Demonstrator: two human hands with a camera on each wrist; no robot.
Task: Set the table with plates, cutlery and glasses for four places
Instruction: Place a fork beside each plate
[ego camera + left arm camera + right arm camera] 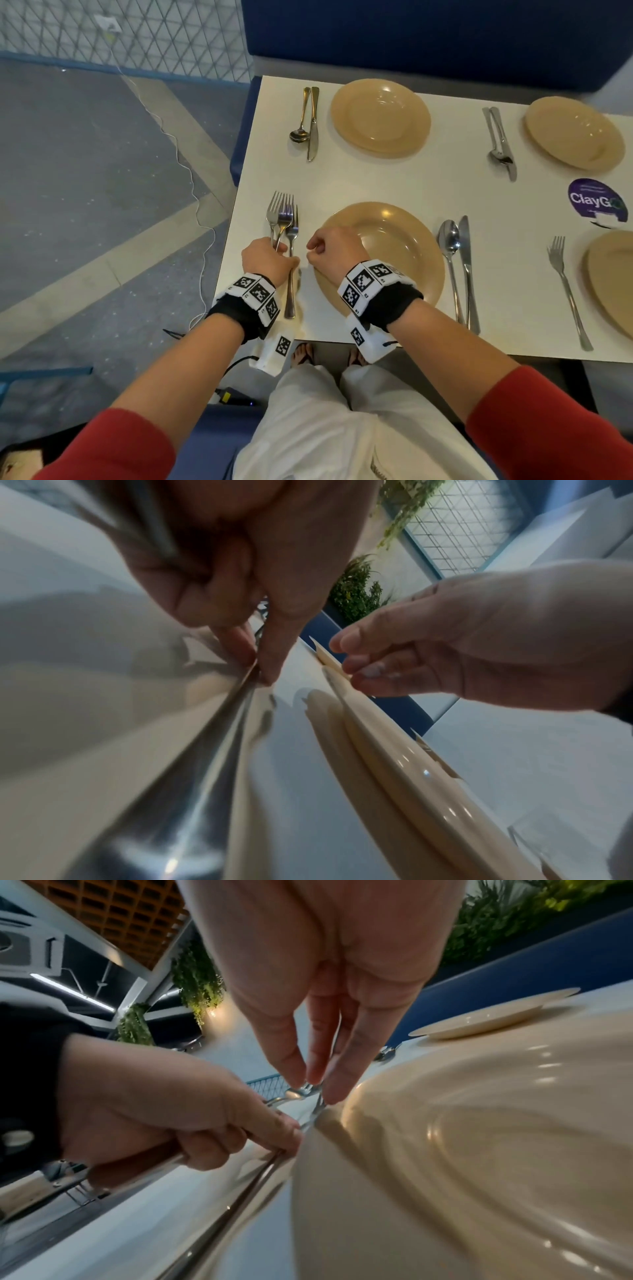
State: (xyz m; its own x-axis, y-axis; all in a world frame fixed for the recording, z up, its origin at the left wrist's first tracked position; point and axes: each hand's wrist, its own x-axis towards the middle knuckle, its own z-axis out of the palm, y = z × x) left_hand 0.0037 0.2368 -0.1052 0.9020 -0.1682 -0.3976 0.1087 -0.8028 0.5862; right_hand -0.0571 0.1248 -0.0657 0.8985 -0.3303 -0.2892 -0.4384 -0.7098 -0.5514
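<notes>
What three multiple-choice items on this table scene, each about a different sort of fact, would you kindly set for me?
1. The lone fork lies: A on a plate; B left of the near right plate; C beside the sticker.
2. Plates in the head view: A two; B three; C four.
3. The left hand: A lies flat; B grips forks; C holds a glass.
Answers: B, it lies on the table by that plate's left rim; C, two far and two near; B, its fingers curl round the handles.
</notes>
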